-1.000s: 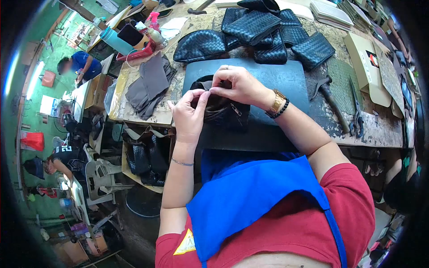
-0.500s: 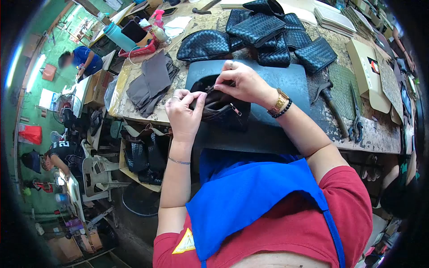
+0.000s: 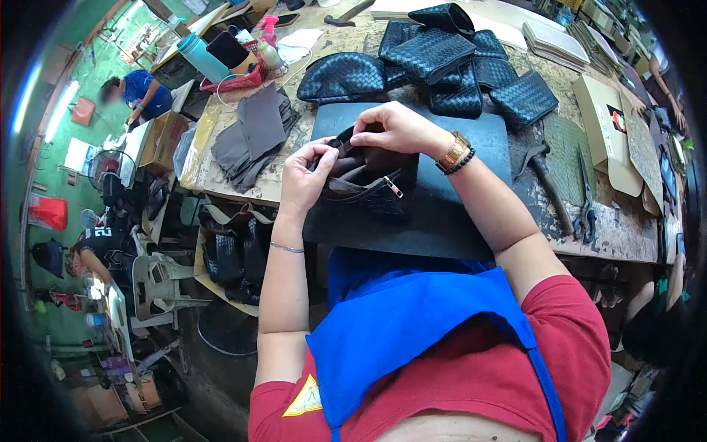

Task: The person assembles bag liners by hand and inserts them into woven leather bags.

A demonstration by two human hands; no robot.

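My left hand (image 3: 305, 173) is raised with the thumb and fingertips pinched together, its forearm running almost straight up from my body. My right hand (image 3: 394, 131) reaches in from the other side, its wrist bent inward, thumb and forefinger closing toward each other; its remaining fingers seem curled, though I can't see them clearly. My right elbow is bent outward.

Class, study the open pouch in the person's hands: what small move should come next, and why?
Perhaps slide the right hand slightly along the pouch rim, with the left hand anchoring it: both hold the far rim close together, while the near side, where the zip pull lies, is unheld.
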